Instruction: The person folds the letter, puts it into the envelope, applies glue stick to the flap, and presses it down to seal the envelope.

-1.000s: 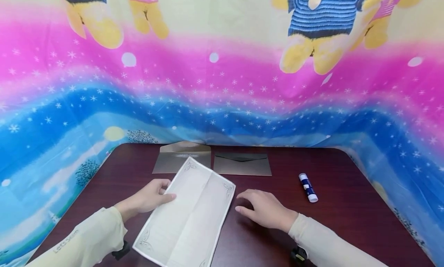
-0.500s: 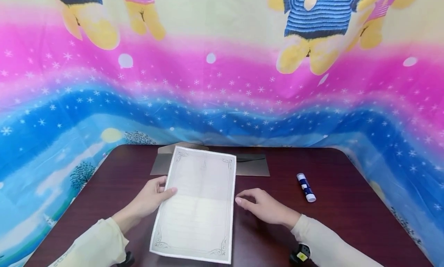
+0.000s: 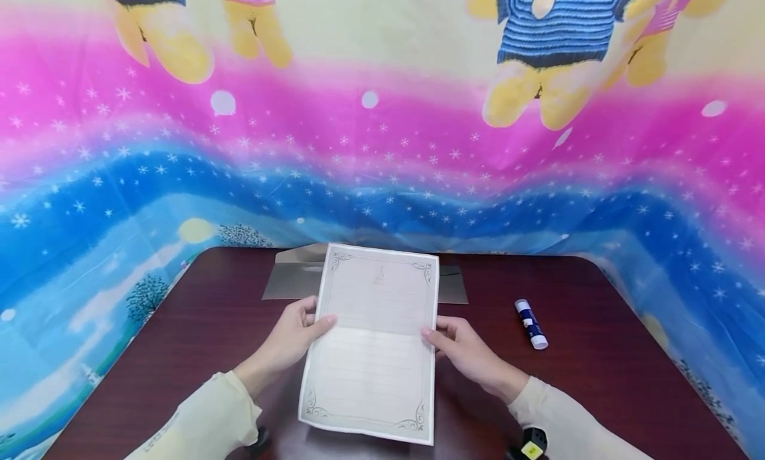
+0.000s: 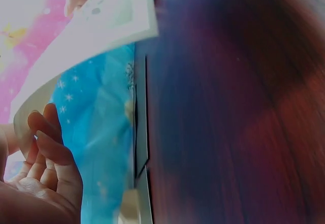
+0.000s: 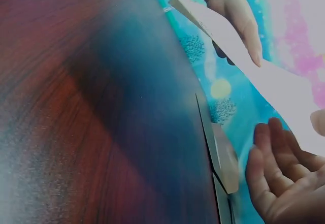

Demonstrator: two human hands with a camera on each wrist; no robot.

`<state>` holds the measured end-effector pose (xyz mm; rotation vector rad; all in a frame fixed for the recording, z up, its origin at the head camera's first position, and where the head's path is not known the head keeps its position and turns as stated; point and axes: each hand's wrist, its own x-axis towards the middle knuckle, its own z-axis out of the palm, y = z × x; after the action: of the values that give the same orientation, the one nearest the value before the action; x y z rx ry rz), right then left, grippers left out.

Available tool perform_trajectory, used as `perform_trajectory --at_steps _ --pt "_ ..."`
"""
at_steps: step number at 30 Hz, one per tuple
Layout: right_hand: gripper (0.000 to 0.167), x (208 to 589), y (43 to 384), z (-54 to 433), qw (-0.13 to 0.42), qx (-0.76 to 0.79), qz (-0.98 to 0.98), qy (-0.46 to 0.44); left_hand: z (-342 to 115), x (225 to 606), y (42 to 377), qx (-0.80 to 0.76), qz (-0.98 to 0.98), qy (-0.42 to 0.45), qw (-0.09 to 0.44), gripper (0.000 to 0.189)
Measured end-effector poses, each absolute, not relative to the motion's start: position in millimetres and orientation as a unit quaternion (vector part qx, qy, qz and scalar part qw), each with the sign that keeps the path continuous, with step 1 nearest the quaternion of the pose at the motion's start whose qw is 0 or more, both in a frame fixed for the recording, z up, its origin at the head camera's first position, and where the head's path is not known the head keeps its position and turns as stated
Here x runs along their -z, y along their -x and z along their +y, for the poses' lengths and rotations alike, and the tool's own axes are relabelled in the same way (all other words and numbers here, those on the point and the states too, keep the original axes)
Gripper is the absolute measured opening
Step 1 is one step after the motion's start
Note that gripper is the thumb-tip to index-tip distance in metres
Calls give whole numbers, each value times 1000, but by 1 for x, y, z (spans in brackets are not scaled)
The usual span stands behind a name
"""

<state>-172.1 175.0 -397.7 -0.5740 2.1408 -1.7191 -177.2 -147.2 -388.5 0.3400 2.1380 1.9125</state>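
Note:
A sheet of letter paper (image 3: pixel 373 367) with a scrolled border and a crease across its middle is held up over the table, tilted toward me. At its left edge my left hand (image 3: pixel 289 340) pinches it, thumb on the front and fingers behind. My right hand (image 3: pixel 469 350) grips the opposite edge the same way, its thumb lying on the front. From the right wrist view, the paper (image 5: pixel 284 87) bows slightly between the two hands. Behind it lie an envelope with its flap raised (image 3: pixel 293 281) and a second envelope (image 3: pixel 454 287), mostly hidden by the sheet.
A blue and white glue stick (image 3: pixel 530 324) lies on the dark red wooden table (image 3: pixel 597 393), right of the hands. A patterned curtain (image 3: pixel 382 148) hangs along the table's back and sides.
The paper has turned from slanted to nearly upright in view and shifted right. My left hand has moved right with it, and my right hand, formerly apart, has taken hold of its right edge.

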Motion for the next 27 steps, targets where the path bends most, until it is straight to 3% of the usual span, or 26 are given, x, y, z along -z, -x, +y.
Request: perform_trajectory --at_steps 15,27 --pt "42 396 169 188 113 623 750 191 -129 397 177 -650 737 -128 135 44" --pt "51 402 173 202 163 648 731 139 -120 400 175 -671 720 -122 127 39"
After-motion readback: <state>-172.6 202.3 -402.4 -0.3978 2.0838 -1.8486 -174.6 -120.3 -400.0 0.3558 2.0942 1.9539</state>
